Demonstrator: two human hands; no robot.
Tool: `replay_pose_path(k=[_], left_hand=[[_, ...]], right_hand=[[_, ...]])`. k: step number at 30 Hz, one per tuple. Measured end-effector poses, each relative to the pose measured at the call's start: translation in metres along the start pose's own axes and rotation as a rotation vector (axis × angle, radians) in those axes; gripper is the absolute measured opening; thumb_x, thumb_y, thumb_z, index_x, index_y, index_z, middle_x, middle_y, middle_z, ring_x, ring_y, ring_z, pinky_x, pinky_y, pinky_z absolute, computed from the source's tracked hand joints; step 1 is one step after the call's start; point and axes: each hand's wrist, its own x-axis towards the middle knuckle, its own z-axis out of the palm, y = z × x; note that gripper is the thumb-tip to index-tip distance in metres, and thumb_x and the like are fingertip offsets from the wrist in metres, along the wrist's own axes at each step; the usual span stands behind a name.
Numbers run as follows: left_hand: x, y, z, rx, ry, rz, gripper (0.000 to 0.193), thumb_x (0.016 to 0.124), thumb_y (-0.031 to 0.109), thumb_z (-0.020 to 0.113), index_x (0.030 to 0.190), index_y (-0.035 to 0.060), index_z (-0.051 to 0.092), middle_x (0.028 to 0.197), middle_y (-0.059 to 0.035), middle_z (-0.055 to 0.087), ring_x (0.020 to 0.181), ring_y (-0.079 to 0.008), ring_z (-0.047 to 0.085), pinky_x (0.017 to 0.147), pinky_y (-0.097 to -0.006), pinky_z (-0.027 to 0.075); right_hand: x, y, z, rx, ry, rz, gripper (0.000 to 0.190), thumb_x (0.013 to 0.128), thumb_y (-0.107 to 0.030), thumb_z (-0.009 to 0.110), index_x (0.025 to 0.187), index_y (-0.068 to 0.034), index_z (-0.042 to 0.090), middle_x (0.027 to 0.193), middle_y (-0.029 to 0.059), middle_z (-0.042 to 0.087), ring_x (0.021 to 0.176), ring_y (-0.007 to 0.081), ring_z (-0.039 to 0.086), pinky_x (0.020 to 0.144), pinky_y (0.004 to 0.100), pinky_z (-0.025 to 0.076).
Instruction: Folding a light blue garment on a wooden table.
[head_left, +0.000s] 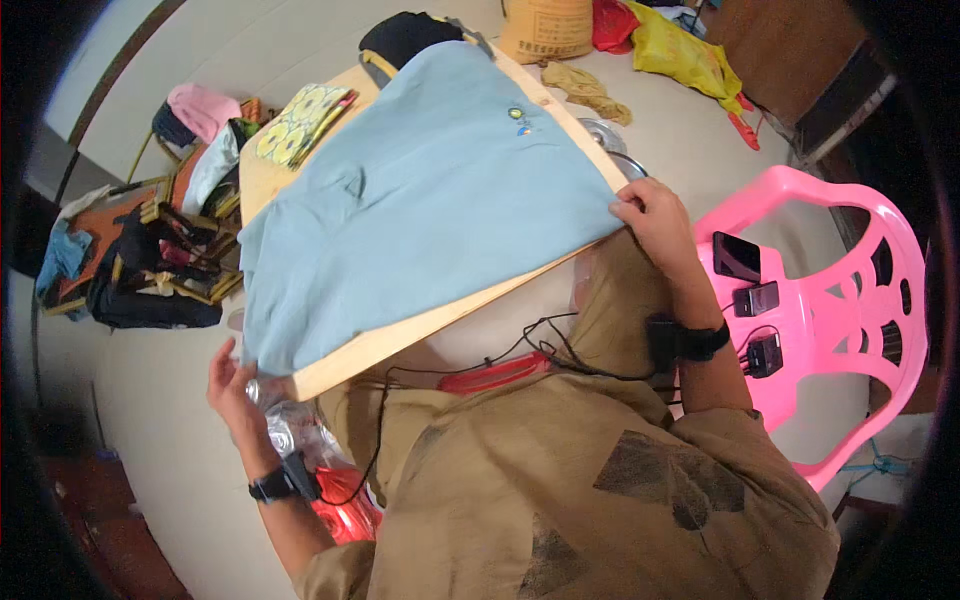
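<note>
A light blue cloth garment (442, 187) with a small embroidered motif lies spread over a wooden board or tabletop (420, 322) before me. My right hand (656, 217) pinches the garment's right corner between thumb and fingers at the board's edge. At the near left corner, my left hand (234, 386) is beside the hanging edge of the garment; its fingertips touch or nearly touch the cloth, and whether they grip it I cannot tell. A folded patterned cloth (300, 127) lies on the board at the far left, and a black item (412, 41) rests at the far end.
To the right stands a pink plastic chair (832, 315) bearing a phone (736, 256) and small cabled devices (763, 355). Black cables cross my lap. Left are stools (191, 225) with clothes and a black bag (150, 304). Beyond the board are a sack (547, 30) and a yellow bag (679, 56).
</note>
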Motion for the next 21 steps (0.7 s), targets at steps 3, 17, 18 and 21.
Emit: replay_pose_path(k=[3, 17, 18, 21], left_hand=[[-0.022, -0.017, -0.014, 0.025, -0.054, -0.062, 0.048, 0.078, 0.004, 0.067, 0.125, -0.0021, 0.063, 0.100, -0.0037, 0.062, 0.092, -0.0143, 0.057, 0.086, -0.0276, 0.045], [-0.043, -0.022, -0.027, 0.001, -0.127, -0.190, 0.017, 0.070, -0.007, 0.066, 0.082, 0.0048, 0.065, 0.078, 0.0015, 0.063, 0.072, -0.0085, 0.057, 0.070, -0.0231, 0.044], [-0.045, -0.020, -0.022, 0.008, -0.176, -0.217, 0.011, 0.074, -0.001, 0.068, 0.083, 0.0051, 0.066, 0.077, 0.0020, 0.063, 0.070, -0.0081, 0.055, 0.067, -0.0234, 0.042], [-0.045, -0.003, -0.003, 0.204, -0.131, -0.296, 0.011, 0.082, 0.013, 0.073, 0.081, 0.0041, 0.067, 0.074, 0.0041, 0.059, 0.069, -0.0072, 0.048, 0.065, -0.0243, 0.037]], right_hand=[[-0.001, -0.001, -0.002, 0.048, -0.007, -0.032, 0.022, 0.080, -0.023, 0.071, 0.088, -0.002, 0.068, 0.090, 0.0149, 0.067, 0.087, 0.0305, 0.065, 0.076, 0.0377, 0.049], [0.000, -0.016, -0.001, -0.079, 0.134, -0.010, 0.031, 0.075, -0.011, 0.071, 0.106, -0.010, 0.067, 0.100, 0.0124, 0.068, 0.096, 0.0304, 0.064, 0.084, 0.0419, 0.049], [0.001, -0.020, -0.001, -0.073, 0.131, -0.017, 0.031, 0.075, -0.011, 0.071, 0.106, -0.010, 0.067, 0.100, 0.0124, 0.068, 0.096, 0.0304, 0.064, 0.084, 0.0419, 0.049], [0.000, -0.035, 0.001, 0.087, 0.099, -0.090, 0.031, 0.075, -0.011, 0.072, 0.106, -0.010, 0.068, 0.105, 0.0117, 0.066, 0.104, 0.0315, 0.061, 0.089, 0.0423, 0.047]])
